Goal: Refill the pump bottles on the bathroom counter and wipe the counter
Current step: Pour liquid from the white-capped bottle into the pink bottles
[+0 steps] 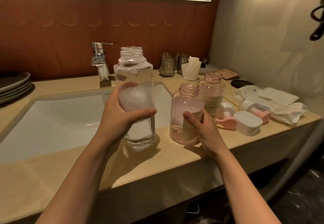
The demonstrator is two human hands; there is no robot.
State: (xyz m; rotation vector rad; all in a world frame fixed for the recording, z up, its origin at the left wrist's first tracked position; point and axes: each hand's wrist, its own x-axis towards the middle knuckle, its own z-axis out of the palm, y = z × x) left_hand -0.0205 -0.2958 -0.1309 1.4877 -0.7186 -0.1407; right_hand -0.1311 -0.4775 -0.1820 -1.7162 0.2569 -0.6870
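Observation:
My left hand (121, 115) grips a tall clear bottle (134, 76) with no cap, held upright just above the counter's front edge by the sink; foam clings inside it. My right hand (201, 125) holds a shorter pink bottle (185, 108), open at the neck, standing on the beige counter (175, 155) with a little pink liquid at its bottom. Behind it stands a second open pink bottle (213, 92) with a printed label. Pink and white pump heads (226, 116) lie on the counter to the right.
A white sink basin (52, 116) and chrome faucet (100, 62) are at left, with stacked grey plates (14, 85) beyond. Glass tumblers (166, 66), a tissue (191, 69), a white square lid (248, 123), a wet wipes pack (273, 97) and crumpled wipes (289, 113) crowd the right side.

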